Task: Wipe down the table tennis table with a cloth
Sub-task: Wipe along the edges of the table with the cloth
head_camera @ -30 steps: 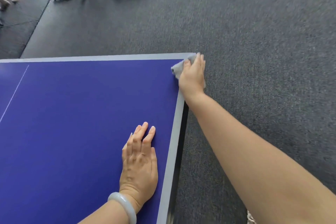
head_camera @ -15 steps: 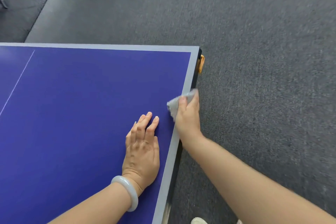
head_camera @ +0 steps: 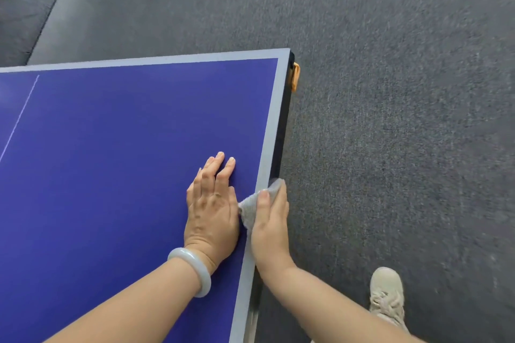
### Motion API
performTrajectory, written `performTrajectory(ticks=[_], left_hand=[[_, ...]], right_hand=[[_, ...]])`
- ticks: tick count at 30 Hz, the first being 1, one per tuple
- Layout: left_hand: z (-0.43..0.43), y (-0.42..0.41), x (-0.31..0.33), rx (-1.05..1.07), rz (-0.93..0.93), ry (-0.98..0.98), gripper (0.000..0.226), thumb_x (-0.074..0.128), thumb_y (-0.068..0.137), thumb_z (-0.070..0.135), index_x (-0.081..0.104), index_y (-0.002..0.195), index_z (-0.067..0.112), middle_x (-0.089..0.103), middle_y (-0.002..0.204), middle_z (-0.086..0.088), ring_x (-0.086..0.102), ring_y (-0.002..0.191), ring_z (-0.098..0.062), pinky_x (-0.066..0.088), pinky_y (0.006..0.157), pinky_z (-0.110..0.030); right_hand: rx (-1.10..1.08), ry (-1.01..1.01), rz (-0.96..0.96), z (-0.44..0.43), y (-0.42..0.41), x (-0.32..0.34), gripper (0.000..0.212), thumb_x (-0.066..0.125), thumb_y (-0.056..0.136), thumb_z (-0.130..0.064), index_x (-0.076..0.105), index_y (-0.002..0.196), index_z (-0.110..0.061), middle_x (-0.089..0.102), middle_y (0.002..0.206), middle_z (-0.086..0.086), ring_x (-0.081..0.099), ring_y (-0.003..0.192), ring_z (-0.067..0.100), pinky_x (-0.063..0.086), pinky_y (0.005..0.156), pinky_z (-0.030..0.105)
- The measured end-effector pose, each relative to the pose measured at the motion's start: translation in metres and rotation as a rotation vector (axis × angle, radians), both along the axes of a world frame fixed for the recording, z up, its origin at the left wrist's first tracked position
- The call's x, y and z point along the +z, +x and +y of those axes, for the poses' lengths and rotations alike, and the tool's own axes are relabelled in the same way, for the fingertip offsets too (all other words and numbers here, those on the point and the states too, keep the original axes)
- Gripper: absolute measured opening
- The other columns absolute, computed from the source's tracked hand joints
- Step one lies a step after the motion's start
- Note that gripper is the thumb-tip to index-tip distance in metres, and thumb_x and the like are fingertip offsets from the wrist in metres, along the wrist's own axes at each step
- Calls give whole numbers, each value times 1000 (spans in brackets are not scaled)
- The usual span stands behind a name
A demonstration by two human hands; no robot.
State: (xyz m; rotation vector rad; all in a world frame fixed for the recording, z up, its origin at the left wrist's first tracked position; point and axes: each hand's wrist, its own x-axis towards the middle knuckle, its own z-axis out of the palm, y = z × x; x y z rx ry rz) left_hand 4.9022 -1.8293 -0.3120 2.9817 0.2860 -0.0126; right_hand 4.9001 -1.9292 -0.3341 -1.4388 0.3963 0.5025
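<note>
- The right hand (head_camera: 269, 227) gripped the grey cloth (head_camera: 249, 210) against the counter (head_camera: 111, 147), on its pale border strip at the 3 o'clock edge. The thumb lay on top of the cloth. The other fingers bent down over the rim, and how tightly they closed could not be seen.
- The left hand (head_camera: 213, 211), wearing a pale bangle (head_camera: 192, 270), rested palm-down on the blue top just at 9 o'clock of the cloth. Its fingers (head_camera: 220, 167) were straight, close together, and held nothing.
- The cloth sat low in the view, near 6 o'clock. The counter's corner and its orange fitting (head_camera: 296, 75) were well apart from it, toward 12 o'clock along the same edge.
- Progress (a judgement only): the edge strip was the step in hand. The blue top showed no streaks, damp or dust, so wiped and unwiped areas could not be told apart. The wide area toward 9 o'clock, past the white line (head_camera: 19, 120), may still have needed wiping.
- A shoe (head_camera: 387, 295) stood on the dark floor (head_camera: 390, 120) at 4 o'clock.
</note>
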Motion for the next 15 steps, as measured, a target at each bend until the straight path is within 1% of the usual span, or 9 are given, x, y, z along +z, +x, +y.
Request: performTrajectory(ticks=[2,3,5,6,7,9,10,13,15], left_hand=[[0,-1,1,-5,3,-13,51,40,96,9,38,147,17,28,156,-1,28,143,-23,25,115,-47],[-1,-2,1,-5,2,-18,51,37,96,12,38,147,17,28,156,-1,28,143,-23,26,115,-46],[1,-2,0,4,-10,-26,50,34,98,13,38,147,18,28,157,1,28,143,-23,26,115,-46],[1,-2,-1,11,-16,-34,49,35,99,12,38,147,18,28,157,2,28,142,-22,25,115,-46],[1,-3,-1,15,-22,-48,49,37,99,11,39,147,18,28,156,3,28,142,-22,24,116,-44],[0,-2,0,10,-44,-71,48,40,100,11,40,147,18,29,156,3,29,140,-19,20,115,-40],[-1,-2,1,5,-59,-83,46,40,100,12,41,146,18,30,155,3,29,140,-18,19,114,-38],[-3,-3,0,9,-88,-117,43,38,101,14,43,144,19,32,154,4,29,138,-17,19,114,-38],[-4,-4,-1,12,-106,-135,42,38,102,15,43,143,19,32,154,4,29,139,-17,19,114,-39]], right_hand=[[-11,-47,-26,2,44,-7,60,31,105,-40,22,154,-7,33,152,17,33,143,30,25,119,42],[-21,-57,-33,1,68,-7,60,31,106,-40,23,154,-6,34,151,18,35,141,32,26,118,43],[-37,-45,-52,0,106,-8,60,30,106,-43,20,156,-11,31,154,16,33,142,31,26,117,38],[-40,-29,-66,1,115,-10,60,30,106,-45,20,157,-14,32,154,15,34,141,29,26,116,39],[-45,-6,-76,-1,116,-14,59,31,105,-48,25,155,-16,37,151,13,38,139,28,29,115,40],[-60,91,-63,-6,98,-19,55,33,104,-52,42,143,-15,55,132,8,52,124,25,37,111,43],[-61,163,-22,-7,78,-22,54,33,104,-53,48,137,-13,59,124,6,56,118,23,40,109,45],[6,244,94,-9,-3,-35,54,30,104,-54,53,134,-15,62,129,9,57,123,28,41,109,46],[9,338,177,-10,-53,-39,61,30,100,-63,56,134,-20,64,128,4,59,122,21,41,111,46]])
